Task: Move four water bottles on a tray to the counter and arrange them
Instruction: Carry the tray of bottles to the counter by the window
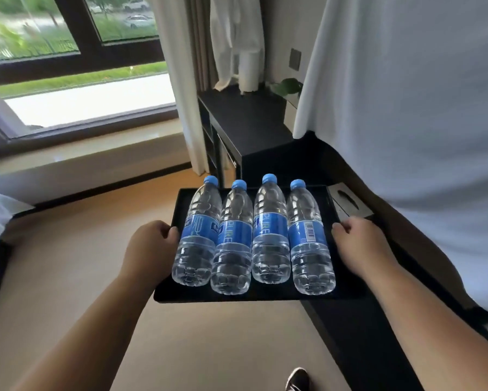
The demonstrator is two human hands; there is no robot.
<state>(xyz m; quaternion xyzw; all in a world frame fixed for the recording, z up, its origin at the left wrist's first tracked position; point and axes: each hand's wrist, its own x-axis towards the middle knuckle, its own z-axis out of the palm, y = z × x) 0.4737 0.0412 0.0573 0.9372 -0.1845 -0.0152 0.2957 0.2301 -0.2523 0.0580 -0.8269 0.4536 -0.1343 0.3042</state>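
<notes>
The black tray (265,295) is held level at the edge of the dark counter (349,334), so the four water bottles (269,230) stand upright in a tight row on it, with the left hand (149,249) and right hand (358,244) each curled round an opposite side rim for balance.

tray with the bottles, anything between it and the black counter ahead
Nothing visible blocks the path from the tray to the counter. A tissue box sits on the ledge by the tray's far right corner.

Four bottles (271,230) stand in a row across the tray (180,295); my left hand (149,246) grips its left edge, my right hand (358,244) its right.
</notes>
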